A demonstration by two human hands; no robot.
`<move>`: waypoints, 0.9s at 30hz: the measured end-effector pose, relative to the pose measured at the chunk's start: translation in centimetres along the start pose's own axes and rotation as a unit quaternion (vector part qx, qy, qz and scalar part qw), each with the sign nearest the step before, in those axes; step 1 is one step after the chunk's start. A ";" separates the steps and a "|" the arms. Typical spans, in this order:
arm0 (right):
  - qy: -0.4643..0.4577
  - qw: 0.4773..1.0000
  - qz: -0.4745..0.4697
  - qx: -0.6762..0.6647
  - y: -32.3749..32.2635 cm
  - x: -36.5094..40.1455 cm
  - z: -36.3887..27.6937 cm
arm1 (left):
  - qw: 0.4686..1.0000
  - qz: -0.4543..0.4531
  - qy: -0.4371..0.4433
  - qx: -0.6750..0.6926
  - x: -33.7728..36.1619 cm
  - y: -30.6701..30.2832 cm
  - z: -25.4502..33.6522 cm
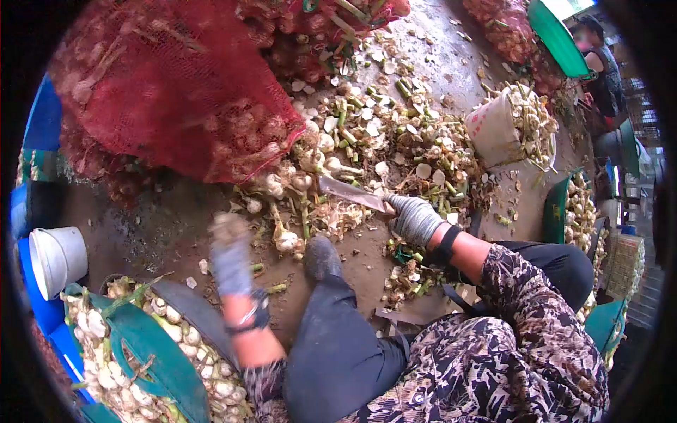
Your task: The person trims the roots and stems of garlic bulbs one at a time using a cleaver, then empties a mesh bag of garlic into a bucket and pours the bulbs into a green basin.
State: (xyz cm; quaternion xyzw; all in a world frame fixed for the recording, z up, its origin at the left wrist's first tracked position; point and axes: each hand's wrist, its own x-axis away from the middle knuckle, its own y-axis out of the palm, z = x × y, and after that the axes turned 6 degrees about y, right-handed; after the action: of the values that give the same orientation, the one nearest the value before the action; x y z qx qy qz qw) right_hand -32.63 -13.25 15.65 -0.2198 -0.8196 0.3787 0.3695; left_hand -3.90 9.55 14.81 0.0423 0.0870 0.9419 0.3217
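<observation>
My right hand (415, 217), in a grey glove, is wrapped round the handle of a knife (350, 192). The broad metal blade points left, over garlic bulbs (286, 240) and trimmings on the ground. My left hand (231, 255), also gloved, is raised left of my knee. Motion smears its fingers, and I cannot make out whether the brownish shape at their tips is a bulb or the soiled glove. A red mesh sack (211, 120) of garlic lies just beyond the hands, with loose bulbs at its lower edge.
A pile of cut stalks and skins (402, 141) covers the floor ahead. A white bucket (486, 134) of stems lies tilted at right. Green tubs of garlic stand at left (151, 345) and right (557, 211). A grey-white bucket (63, 257) is at far left. Another person (605, 77) is at upper right.
</observation>
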 end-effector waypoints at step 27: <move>0.036 0.988 -0.104 -0.104 -0.4 -1.1 0.3 | 0.946 -0.250 -0.199 -0.057 5.2 6.9 -0.9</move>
State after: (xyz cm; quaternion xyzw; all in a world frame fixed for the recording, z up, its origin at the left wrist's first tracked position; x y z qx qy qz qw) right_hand -32.20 -14.35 15.31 -0.1841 -0.8592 0.2429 0.4109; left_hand -12.28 7.23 15.40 0.1872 -0.0248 0.8069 0.5597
